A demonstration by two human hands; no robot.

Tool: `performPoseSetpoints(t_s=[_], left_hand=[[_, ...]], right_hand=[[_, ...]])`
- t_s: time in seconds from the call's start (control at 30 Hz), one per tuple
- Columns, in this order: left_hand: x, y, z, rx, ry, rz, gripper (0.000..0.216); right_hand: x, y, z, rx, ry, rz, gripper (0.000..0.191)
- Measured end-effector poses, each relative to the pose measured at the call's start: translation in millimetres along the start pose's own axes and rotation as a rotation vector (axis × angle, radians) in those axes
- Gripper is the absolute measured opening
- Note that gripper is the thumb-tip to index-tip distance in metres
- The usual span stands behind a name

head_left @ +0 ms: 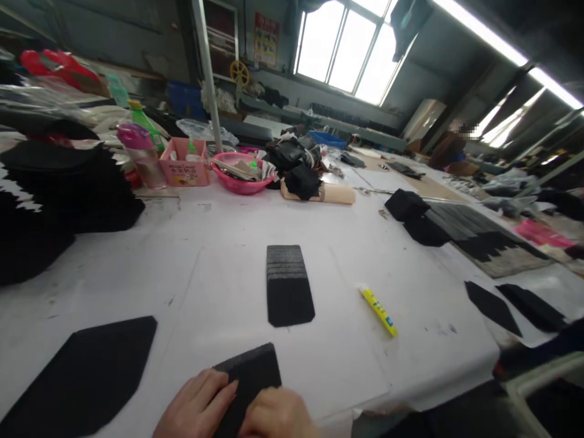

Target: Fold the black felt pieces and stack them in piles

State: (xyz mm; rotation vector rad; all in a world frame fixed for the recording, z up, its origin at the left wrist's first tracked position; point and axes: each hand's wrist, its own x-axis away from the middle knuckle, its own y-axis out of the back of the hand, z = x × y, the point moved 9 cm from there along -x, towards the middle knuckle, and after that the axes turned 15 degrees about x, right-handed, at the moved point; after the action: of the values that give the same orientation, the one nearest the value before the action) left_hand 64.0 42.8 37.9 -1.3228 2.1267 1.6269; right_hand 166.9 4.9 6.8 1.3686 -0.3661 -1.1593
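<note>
Round pink plastic basin (243,174) at table's far side; pink square box (184,162) just left; yellow glue tube (378,311) nearer, right.

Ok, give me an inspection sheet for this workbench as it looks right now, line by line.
Surface: white table, scuffed, with small dark marks.
Job's things: black fabric piece at the near edge; fanned stack of black pieces mid-table; large black panel at near left.
Clutter: yellow glue tube; pink bowl; pink box; green bottle; black fabric heaps at left and right.
Grippers: left hand and right hand both rest on the black fabric piece.
Cables: nothing seen.
Surroundings: workshop with windows; another person at a far table.
</note>
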Motion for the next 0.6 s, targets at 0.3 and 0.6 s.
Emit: performPoseSetpoints(t_s=[0.3, 0.6], left_hand=[[5, -6, 0, 0.066, 0.201, 0.192, 0.013], [0, -3, 9, 0.125, 0.277, 0.225, 0.010]], right_hand=[[-44, 38, -61, 0.139, -0.315, 0.111, 0.016], [-53, 23, -55, 0.198, -0.229, 0.207, 0.004]])
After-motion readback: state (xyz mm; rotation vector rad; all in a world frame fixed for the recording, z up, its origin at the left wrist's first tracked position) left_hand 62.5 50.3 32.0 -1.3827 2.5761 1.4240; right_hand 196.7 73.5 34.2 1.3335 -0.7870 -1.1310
